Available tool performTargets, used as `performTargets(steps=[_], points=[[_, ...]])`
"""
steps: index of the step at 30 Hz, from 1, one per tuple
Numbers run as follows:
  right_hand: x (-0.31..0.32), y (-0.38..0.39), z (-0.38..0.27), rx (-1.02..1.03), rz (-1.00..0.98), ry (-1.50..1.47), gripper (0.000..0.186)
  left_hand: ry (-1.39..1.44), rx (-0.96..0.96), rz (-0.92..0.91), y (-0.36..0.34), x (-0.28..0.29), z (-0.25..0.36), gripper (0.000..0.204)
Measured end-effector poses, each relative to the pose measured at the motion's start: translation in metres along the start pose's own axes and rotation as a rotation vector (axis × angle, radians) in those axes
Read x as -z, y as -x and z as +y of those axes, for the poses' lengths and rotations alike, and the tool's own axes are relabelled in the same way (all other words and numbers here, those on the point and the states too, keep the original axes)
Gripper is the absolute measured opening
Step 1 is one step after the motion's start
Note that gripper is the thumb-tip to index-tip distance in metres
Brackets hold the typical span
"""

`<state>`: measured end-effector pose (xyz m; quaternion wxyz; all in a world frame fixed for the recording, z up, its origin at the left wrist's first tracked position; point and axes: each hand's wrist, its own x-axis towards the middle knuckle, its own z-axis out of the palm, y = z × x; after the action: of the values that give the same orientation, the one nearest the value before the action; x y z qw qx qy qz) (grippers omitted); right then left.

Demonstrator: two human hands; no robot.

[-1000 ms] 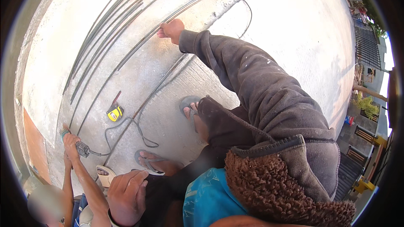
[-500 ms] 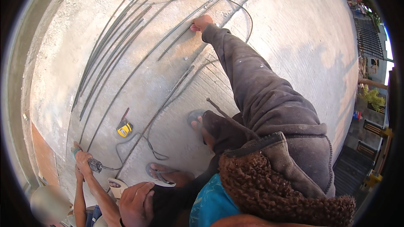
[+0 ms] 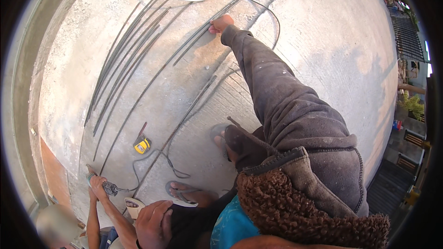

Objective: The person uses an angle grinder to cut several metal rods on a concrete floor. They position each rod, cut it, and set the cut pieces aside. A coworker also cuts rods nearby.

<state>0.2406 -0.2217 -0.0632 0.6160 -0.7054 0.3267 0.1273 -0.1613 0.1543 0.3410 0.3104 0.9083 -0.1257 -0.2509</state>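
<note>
My right hand, at the end of a brown sleeve, is closed at the shorter steel rod. That rod lies close along a longer steel rod, and their far ends nearly meet. Whether my fingers also take in the longer one cannot be told. My left hand rests at the lower left beside dark cloth, fingers draped and bent, with nothing visible in it. A co-worker's hands hold a corded power tool, probably an angle grinder, by the near end of the longer rod.
Several more steel rods lie on the concrete at the left. A yellow tape measure sits near the tool's cord. Another rod runs past my sandalled foot. A white hose curves at the top.
The shorter rod and the longer rod have come closer together at their far ends. My right hand stays almost where it was. The co-worker's hands and tool appear slightly lower and further right.
</note>
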Motion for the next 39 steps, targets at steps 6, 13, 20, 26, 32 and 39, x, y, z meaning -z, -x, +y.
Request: performTargets(steps=[6, 13, 20, 26, 32, 39], points=[[0.058, -0.064, 0.026, 0.348, 0.013, 0.446, 0.017, -0.007, -0.017, 0.022, -0.007, -0.01, -0.007, 0.022], [0.01, 0.002, 0.001, 0.042, -0.058, -0.125, 0.022, -0.002, 0.072, 0.048, 0.005, -0.004, -0.001, 0.024], [0.005, -0.002, -0.001, 0.011, -0.071, -0.121, 0.017, 0.026, 0.071, 0.061, 0.006, -0.003, 0.001, 0.024], [-0.001, 0.001, 0.005, 0.014, -0.078, -0.133, 0.021, -0.03, 0.03, 0.102, 0.015, -0.003, 0.0, 0.025], [0.021, -0.016, 0.009, 0.037, -0.152, -0.046, 0.026, -0.045, -0.009, 0.194, 0.034, -0.015, -0.013, 0.023], [0.018, -0.021, -0.009, 0.273, -0.117, 0.363, 0.024, -0.123, -0.064, 0.182, 0.049, -0.014, -0.011, 0.023]])
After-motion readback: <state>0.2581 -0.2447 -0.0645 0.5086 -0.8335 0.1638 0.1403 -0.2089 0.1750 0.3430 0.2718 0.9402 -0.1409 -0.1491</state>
